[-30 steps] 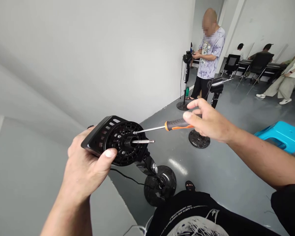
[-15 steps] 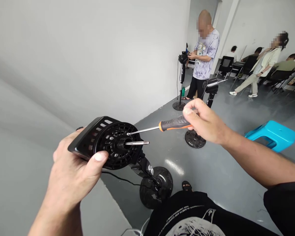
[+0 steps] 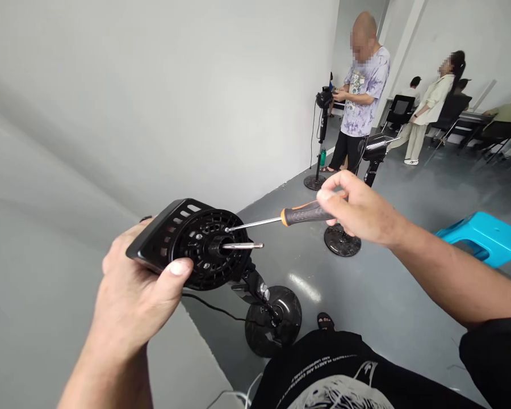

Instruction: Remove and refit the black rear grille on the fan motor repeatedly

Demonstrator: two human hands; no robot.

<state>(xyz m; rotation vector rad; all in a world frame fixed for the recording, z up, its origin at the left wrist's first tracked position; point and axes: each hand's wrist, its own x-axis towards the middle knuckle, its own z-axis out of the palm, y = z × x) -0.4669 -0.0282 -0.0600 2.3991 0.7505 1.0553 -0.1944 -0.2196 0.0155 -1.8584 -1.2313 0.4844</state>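
My left hand [image 3: 140, 289] is closed around the black motor housing of a stand fan [image 3: 162, 230], its thumb pressed on the round front plate. A bare metal shaft [image 3: 247, 246] sticks out of the middle of that plate, with several screw heads around it. In my right hand [image 3: 357, 210] is a screwdriver [image 3: 304, 214] with a dark grey and orange handle, pinched near the handle's end. The screwdriver's tip touches a screw [image 3: 227, 230] at the upper part of the plate. Below, the fan's pole runs down to a round black base [image 3: 292, 329].
Two more headless fan stands, one with a dark motor [image 3: 323, 97] and one with a shiny housing [image 3: 375, 147], stand ahead. A person [image 3: 364, 85] is beside them. A blue stool [image 3: 488, 236] is at right. The white wall [image 3: 174, 102] rises close on the left.
The view has shifted slightly, so hands and fan sit a little further right. The screwdriver handle has turned, its orange stripe now on top. A person in the background has walked leftward.
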